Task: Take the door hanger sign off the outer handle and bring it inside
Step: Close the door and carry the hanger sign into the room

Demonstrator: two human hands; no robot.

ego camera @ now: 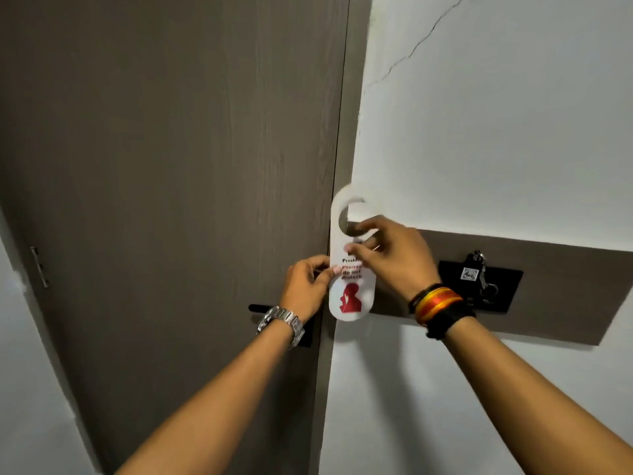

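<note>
Both our hands pinch one white door hanger sign (351, 269): the left hand (306, 289) has thumb and fingers closed on its left edge at mid-height, and the right hand (388, 258) grips it higher, thumb across the face just under the hook opening, fingers behind. We hold the sign upright in front of the seam between the grey-brown door (171, 166) and the door frame (342, 132), long axis vertical, hook end up and rounded end with the red figure down, printed face toward us. Its hook ring encloses no handle. One black handle (260, 308) juts left from behind our left wrist, below the sign. To the right the white wall (496, 114) is bare; one black plate (479, 286) with a metal fitting sits near our right wrist. Open room lies above the sign.
</note>
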